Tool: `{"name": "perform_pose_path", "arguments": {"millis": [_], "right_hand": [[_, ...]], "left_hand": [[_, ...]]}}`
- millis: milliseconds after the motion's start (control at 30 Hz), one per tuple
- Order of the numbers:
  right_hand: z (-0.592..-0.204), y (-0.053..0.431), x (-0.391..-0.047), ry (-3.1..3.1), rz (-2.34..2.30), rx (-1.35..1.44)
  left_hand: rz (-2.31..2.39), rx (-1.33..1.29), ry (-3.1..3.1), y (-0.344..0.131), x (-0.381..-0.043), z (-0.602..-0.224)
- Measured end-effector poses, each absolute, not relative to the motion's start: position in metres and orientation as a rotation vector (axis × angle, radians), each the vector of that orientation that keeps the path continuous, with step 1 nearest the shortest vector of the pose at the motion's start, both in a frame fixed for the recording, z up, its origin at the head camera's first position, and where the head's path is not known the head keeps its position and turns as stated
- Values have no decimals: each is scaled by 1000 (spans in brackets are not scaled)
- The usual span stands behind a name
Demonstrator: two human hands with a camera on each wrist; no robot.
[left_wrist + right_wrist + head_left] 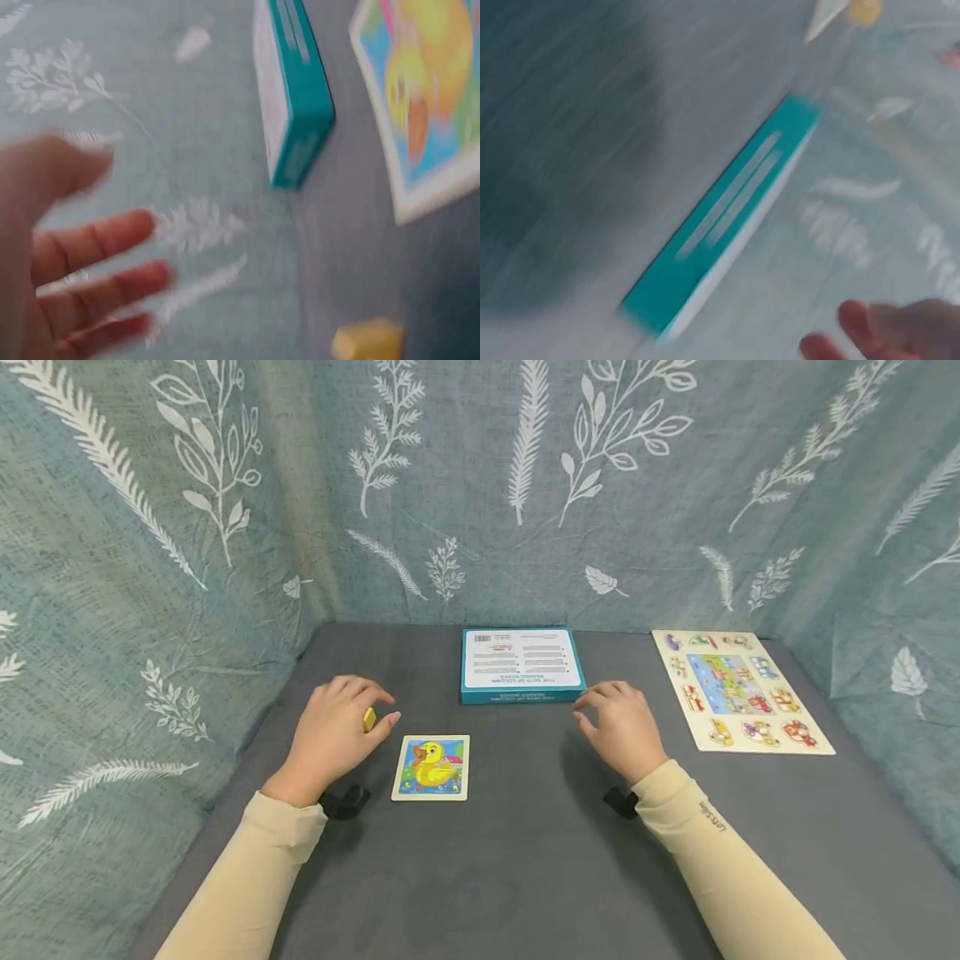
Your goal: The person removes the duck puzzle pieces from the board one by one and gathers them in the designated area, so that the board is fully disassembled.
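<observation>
My left hand point(337, 727) hovers over the left part of the table, its fingers loosely bent and apart, holding nothing. Partly hidden behind it is a small yellow block point(370, 719); the left wrist view shows this yellow block point(369, 341) apart from the fingers. Just right of that hand lies a square duck puzzle point(431, 768) with a pale frame. My right hand point(621, 727), relaxed and holding nothing, is beside the front right corner of a flat teal box point(521, 697). In the right wrist view, its fingertips point(855, 319) appear blurred at the bottom right.
At the back right lies a larger wooden puzzle board point(686, 727) with several animal and vehicle pieces. A blue-green curtain point(472, 485) with white leaf prints stands behind and at both sides of the dark grey table point(510, 860).
</observation>
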State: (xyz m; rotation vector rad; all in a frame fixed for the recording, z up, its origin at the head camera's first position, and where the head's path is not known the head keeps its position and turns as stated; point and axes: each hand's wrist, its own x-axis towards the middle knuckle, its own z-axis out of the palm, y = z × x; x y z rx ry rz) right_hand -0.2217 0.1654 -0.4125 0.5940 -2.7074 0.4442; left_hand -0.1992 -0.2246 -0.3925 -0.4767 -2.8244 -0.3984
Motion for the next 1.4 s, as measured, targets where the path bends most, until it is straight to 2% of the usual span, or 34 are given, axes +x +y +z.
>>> {"name": "perform_pose_path", "arguments": {"millis": [300, 600, 767, 1000, 1400], "right_hand": [[-417, 54, -224, -2691, 759, 1060], [-429, -37, -245, -3024, 774, 1282], [-444, -47, -242, -3089, 576, 1335], [-447, -38, -244, -2938, 562, 1274], [-464, -28, -259, -2837, 458, 1449]], "left_hand": [[-745, -260, -2966, -210, -182, -449], [-789, -291, -3007, -216, -169, -469], [-714, -365, -2976, -213, -169, -477], [-649, -397, -2869, -212, -175, -480], [-680, -467, -2820, -210, -181, -489]]}}
